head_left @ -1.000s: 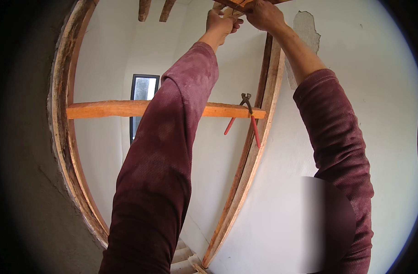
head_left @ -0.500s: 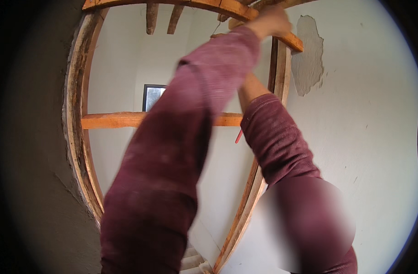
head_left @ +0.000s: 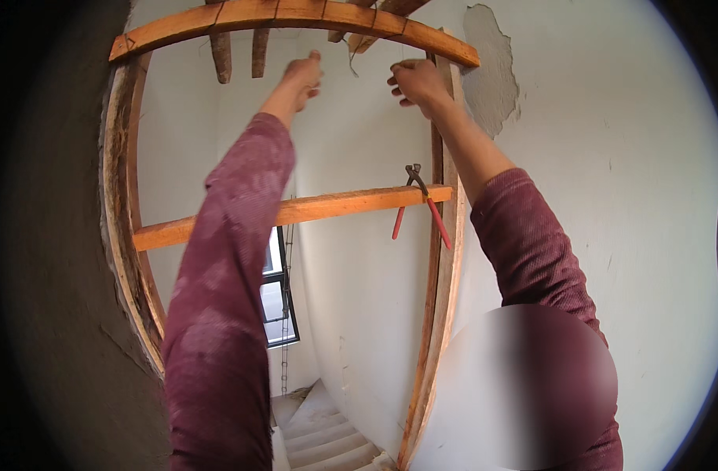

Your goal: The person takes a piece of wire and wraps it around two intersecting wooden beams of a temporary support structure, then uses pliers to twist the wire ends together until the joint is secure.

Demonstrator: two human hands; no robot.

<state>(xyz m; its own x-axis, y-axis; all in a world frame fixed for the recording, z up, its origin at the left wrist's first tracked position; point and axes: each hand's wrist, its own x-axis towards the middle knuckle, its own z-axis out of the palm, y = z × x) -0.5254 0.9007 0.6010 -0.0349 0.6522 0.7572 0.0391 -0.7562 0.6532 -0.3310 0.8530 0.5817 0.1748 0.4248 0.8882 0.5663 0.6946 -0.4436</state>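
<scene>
Both my arms reach up in front of a wooden frame. My left hand is raised below the curved top board, its thumb or a finger sticking up and the others loosely bent. My right hand is near the board's right end, fingers half bent and apart. I see nothing held in either hand. Dark thin wires or lines cross the curved board. Red-handled pincers hang astride the lower crossbar, jaws up, below my right hand.
Rough upright posts stand at left and right. A bent wire dangles behind the top board near wooden beams. Beyond the frame, stairs lie below a dark-framed window. Bare plaster shows on the right wall.
My arms were crossed, with the left hand at the top board's right end. Now they are apart, the left hand lower and further left. The pincers have come into full view.
</scene>
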